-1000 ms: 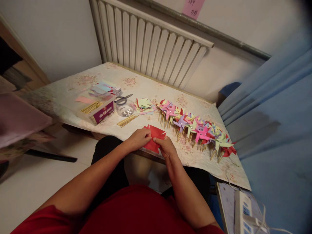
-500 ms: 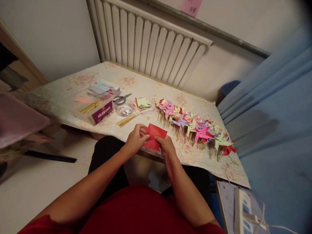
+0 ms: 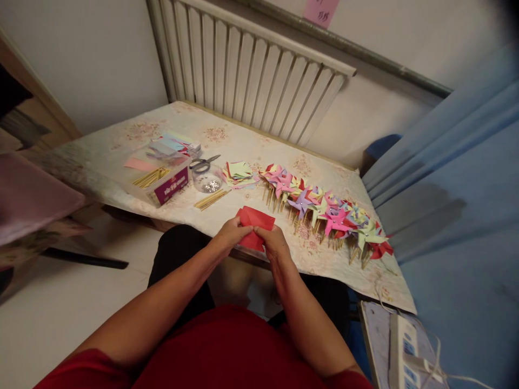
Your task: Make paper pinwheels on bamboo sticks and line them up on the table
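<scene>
Between my two hands is a red paper square (image 3: 257, 217) with slits, held over the table's front edge. My left hand (image 3: 232, 232) is closed on its left side, the thumb pressed near the middle. From the right, my right hand (image 3: 275, 240) pinches the same paper, its thumb tip meeting the left one. The fingers behind the paper are hidden. Just beyond lie a bundle of thin wooden sticks (image 3: 211, 200), a clear bowl of small shiny fasteners (image 3: 208, 182) and a pile of coloured paper squares (image 3: 239, 172).
Finished paper pinwheels (image 3: 336, 219) crowd the table's right side. Scissors (image 3: 206, 163) lie behind the bowl, beside a clear box with a purple label (image 3: 172, 187) holding sticks. A radiator (image 3: 251, 70) lines the wall. At lower right is a power strip (image 3: 403, 351) with cables.
My left hand has shifted its grip, its thumb moving right to the paper's middle, next to the right thumb. The paper has moved slightly left.
</scene>
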`<state>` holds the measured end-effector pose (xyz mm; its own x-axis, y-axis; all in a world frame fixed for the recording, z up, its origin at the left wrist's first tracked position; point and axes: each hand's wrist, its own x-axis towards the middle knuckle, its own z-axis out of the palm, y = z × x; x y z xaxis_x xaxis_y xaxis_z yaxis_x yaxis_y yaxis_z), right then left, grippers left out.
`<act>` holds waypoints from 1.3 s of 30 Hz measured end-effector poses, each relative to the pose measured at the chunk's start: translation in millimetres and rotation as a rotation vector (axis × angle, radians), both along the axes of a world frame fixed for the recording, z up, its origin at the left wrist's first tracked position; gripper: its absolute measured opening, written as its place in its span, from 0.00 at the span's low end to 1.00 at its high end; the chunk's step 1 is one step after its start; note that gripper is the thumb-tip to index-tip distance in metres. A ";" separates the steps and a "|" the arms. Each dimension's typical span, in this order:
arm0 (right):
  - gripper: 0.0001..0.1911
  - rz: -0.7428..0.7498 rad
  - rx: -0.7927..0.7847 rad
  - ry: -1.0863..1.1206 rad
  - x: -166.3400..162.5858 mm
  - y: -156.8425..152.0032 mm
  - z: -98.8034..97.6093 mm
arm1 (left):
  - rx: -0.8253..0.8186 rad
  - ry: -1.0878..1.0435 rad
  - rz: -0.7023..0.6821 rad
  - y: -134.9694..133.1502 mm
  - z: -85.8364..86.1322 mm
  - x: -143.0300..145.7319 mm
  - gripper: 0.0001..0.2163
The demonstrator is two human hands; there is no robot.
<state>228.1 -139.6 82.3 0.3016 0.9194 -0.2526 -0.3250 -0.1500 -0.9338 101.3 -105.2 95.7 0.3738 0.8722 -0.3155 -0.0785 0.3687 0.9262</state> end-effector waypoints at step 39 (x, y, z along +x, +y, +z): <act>0.13 0.162 0.502 -0.971 23.7 -36.9 0.1 | -0.130 -0.223 0.020 1.6 -4.0 -9.9 0.16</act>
